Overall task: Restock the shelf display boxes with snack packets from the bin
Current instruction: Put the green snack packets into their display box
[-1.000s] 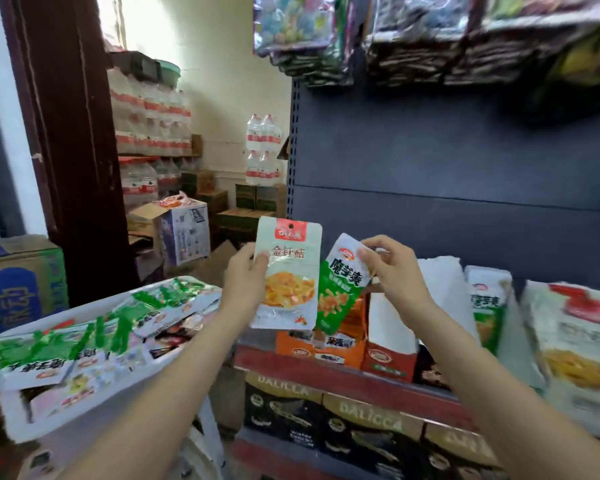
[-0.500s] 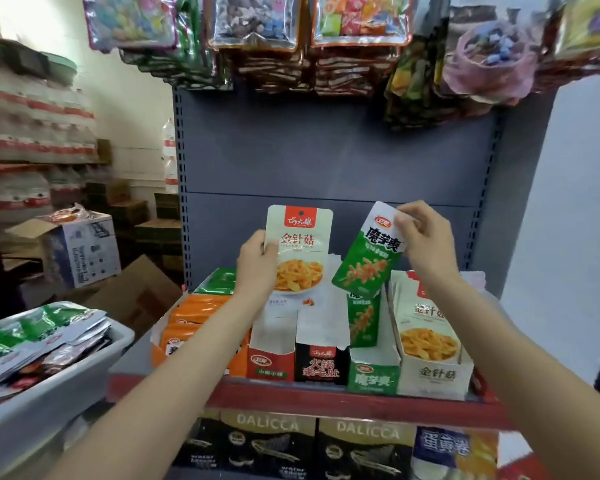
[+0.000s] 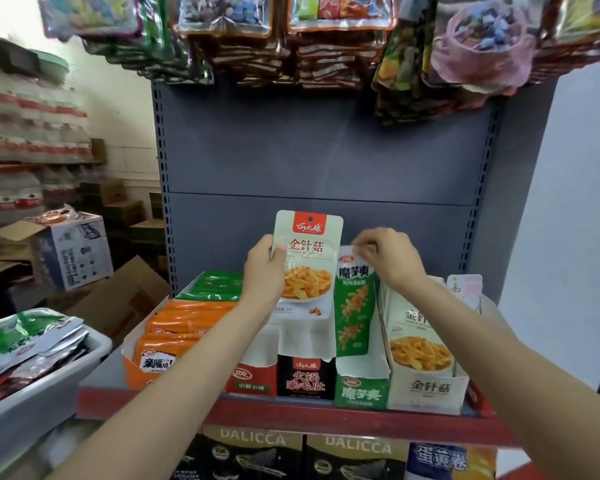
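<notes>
My left hand (image 3: 264, 268) grips a white and red mushroom snack packet (image 3: 307, 265) by its left edge, upright above the shelf boxes. My right hand (image 3: 388, 258) pinches the top of a green konjac packet (image 3: 354, 306), which stands upright with its lower end inside the green display box (image 3: 361, 389). Beside it on the right is the white mushroom display box (image 3: 428, 389) with a packet in it. Black (image 3: 305, 379), red (image 3: 252, 377) and orange (image 3: 136, 368) boxes stand to the left. The grey bin (image 3: 39, 393) of packets sits at lower left.
The red shelf edge (image 3: 291, 415) runs across below the boxes, with Dalicca boxes (image 3: 355, 455) underneath. Hanging candy bags (image 3: 326, 36) crowd the top. Cardboard cartons (image 3: 73, 251) and stacked water bottles (image 3: 18, 140) fill the left background.
The green packet has come down from a tilted position in the air into the green box. My left hand with the mushroom packet stayed about level. The view moved closer to the shelf.
</notes>
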